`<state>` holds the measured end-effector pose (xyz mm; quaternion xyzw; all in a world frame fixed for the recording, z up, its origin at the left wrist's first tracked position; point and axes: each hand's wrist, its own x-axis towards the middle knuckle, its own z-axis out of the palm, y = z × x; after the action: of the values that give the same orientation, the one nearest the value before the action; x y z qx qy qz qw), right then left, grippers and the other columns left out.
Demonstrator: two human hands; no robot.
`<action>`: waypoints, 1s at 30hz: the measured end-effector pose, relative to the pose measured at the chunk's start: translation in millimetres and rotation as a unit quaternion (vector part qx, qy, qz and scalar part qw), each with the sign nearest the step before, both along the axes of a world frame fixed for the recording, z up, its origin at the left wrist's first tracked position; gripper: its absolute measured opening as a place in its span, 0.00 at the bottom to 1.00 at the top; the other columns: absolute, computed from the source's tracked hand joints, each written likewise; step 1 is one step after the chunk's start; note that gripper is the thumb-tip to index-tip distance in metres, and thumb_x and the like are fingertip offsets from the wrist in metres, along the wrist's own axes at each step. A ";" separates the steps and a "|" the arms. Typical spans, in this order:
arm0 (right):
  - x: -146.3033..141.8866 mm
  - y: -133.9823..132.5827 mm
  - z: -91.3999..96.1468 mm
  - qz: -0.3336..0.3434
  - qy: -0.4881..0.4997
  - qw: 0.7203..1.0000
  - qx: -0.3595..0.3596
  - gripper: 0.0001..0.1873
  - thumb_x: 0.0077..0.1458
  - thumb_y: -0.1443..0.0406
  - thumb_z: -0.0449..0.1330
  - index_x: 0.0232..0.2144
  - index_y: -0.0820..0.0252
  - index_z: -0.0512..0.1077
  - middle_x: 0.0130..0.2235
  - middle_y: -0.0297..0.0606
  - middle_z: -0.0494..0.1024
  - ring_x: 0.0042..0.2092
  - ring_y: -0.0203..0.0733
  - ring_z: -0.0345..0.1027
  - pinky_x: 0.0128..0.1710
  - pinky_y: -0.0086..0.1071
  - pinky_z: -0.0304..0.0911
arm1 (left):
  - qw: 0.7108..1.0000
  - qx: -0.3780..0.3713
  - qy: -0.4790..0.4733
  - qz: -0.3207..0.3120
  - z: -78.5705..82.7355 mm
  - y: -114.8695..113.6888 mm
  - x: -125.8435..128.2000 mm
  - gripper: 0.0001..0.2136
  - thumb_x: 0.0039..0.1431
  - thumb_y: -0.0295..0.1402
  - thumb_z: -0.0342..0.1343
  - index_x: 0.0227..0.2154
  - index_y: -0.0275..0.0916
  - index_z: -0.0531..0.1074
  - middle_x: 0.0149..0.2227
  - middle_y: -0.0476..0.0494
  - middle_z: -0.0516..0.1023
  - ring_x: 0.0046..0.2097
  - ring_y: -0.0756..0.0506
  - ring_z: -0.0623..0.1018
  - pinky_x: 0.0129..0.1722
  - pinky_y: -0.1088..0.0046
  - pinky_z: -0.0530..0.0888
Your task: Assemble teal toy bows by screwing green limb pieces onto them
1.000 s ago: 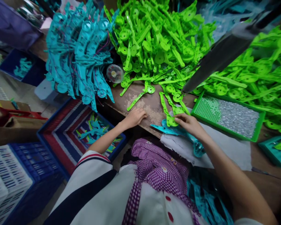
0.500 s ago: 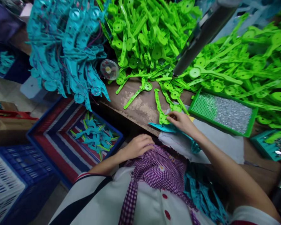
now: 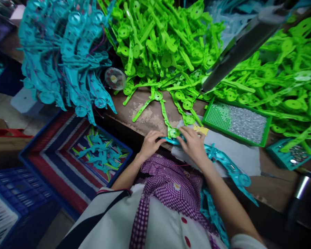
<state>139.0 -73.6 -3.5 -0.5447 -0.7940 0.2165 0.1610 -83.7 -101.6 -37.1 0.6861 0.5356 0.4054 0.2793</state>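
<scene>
My left hand [image 3: 150,143] pinches the tapered left end of a long blue plastic part [image 3: 230,164] at the bench edge. On top of that part rests a green plastic arm [image 3: 166,119], its wide round end down and its narrow end pointing away from me. The thumb and fingers of my right hand [image 3: 193,144] close at the right side of the green arm's round end. Exactly where those fingertips grip is partly hidden. Past my right wrist, the blue part stretches across a pale cloth [image 3: 246,159].
Piles of green arms [image 3: 155,41] and blue parts [image 3: 67,62] cover the back. A green tray [image 3: 268,128] holds small metal pieces, beside a teal tray [image 3: 277,157]. A dark powered screwdriver [image 3: 238,52] hangs overhead. A lined crate [image 3: 54,166] with finished-looking pieces stands left.
My left hand has come up from my lap to the blue part's left end. My right hand has shifted slightly left, and more of the blue part shows on the right.
</scene>
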 end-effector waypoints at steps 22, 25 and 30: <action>232.7 -10.5 51.4 -0.365 0.192 0.908 0.075 0.17 0.58 0.50 0.61 0.41 0.54 0.77 0.41 0.44 0.82 0.41 0.51 0.76 0.43 0.45 0.71 | 0.998 0.009 0.054 0.025 -4.6 10.0 -20.9 0.14 0.61 0.47 0.61 0.35 0.41 0.79 0.38 0.43 0.83 0.43 0.43 0.81 0.48 0.62 0.78; 295.2 9.3 45.6 -0.366 -0.038 0.922 0.118 0.17 0.61 0.54 0.55 0.36 0.58 0.78 0.40 0.50 0.81 0.42 0.55 0.74 0.42 0.47 0.67 | 0.998 0.005 0.052 0.031 -5.8 10.0 -22.0 0.15 0.60 0.49 0.62 0.35 0.41 0.79 0.38 0.43 0.82 0.43 0.43 0.81 0.48 0.62 0.78; 339.6 64.4 56.8 -0.311 -0.135 0.932 0.131 0.14 0.61 0.59 0.55 0.36 0.60 0.78 0.41 0.53 0.79 0.46 0.56 0.72 0.45 0.45 0.63 | 0.997 0.001 0.042 0.057 -8.4 8.8 -21.1 0.15 0.58 0.48 0.63 0.35 0.40 0.79 0.38 0.43 0.83 0.43 0.43 0.82 0.49 0.62 0.79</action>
<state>478.6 -9.2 53.2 -0.7627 -0.6201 -0.0257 0.1817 -104.8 -92.8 -45.6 0.6709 0.5847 0.3923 0.2325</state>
